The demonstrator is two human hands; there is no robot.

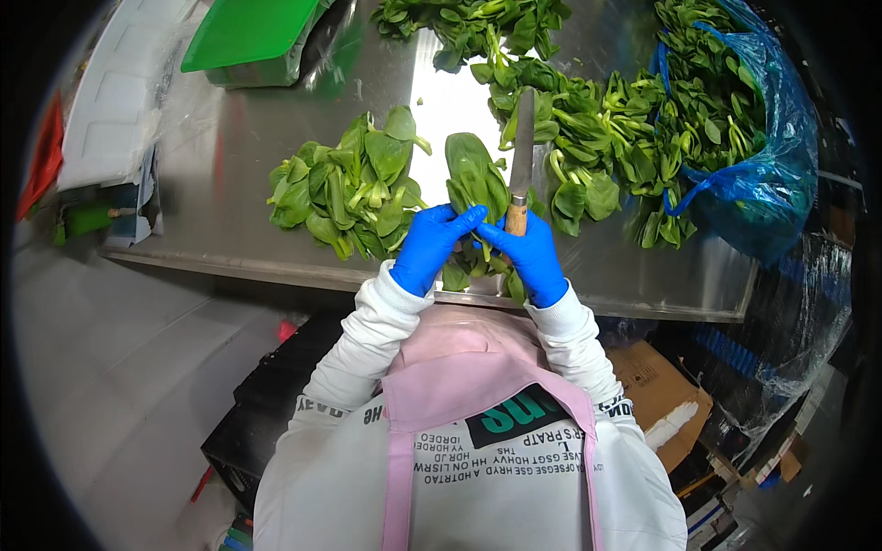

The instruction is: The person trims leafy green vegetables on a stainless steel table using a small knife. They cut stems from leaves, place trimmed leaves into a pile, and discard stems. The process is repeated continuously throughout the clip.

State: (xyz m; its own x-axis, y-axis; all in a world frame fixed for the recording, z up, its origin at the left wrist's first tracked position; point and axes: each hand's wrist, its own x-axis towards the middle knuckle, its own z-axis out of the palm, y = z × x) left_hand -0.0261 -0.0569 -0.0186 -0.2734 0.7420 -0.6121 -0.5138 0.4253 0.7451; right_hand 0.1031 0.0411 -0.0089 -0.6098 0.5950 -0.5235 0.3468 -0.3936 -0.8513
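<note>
In blue gloves, my two hands meet near the front edge of a steel table (234,207). My left hand (428,246) pinches the base of a head of bok choy (474,170), its green leaves pointing away from me. A knife (523,142) with a wooden handle stands in my right hand (533,255), blade pointing away from me. The right fingertips also touch the bok choy near its base. A few leaves (457,276) lie below my hands at the table edge. Left of them is a heap of loose bok choy (349,188).
More bok choy (606,119) spreads across the right and far side. A blue plastic bag (781,138) full of greens lies open at the right. Far left stand a container with a green lid (253,37) and a white crate (115,92). A cardboard box (657,390) sits below, right.
</note>
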